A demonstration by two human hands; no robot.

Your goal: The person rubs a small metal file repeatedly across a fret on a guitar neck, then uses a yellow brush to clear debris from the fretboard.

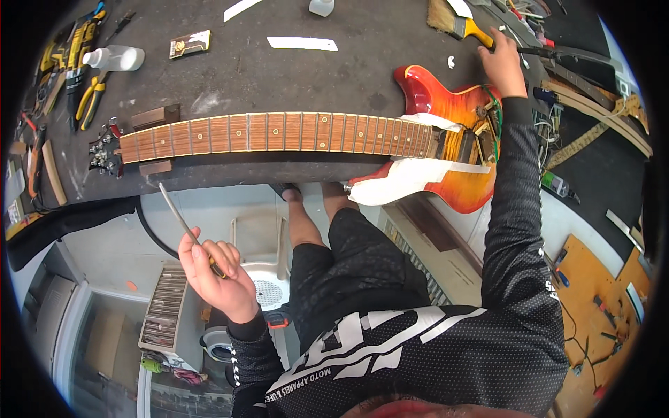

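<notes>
An electric guitar lies across the bench, its wooden fretboard (279,132) facing up and its red-orange body (453,188) at the right. White tape or paper (397,182) covers part of the body beside the neck. My left hand (219,275), in front of the bench edge, is closed around a slim metal rod-like tool (174,211) with a dark and yellow handle; its exact kind is unclear. At the far right, my right hand (503,70) has thumb and fingers around the handle end of a wide flat brush (446,19) with a yellow handle.
Dark wooden blocks (155,117) flank the neck near the headstock. A translucent bottle (125,58), pliers (90,101) and a small box (189,44) lie at the left. Paper strips (303,44) lie behind the neck. Tools crowd the right side. A white chair (268,268) stands below.
</notes>
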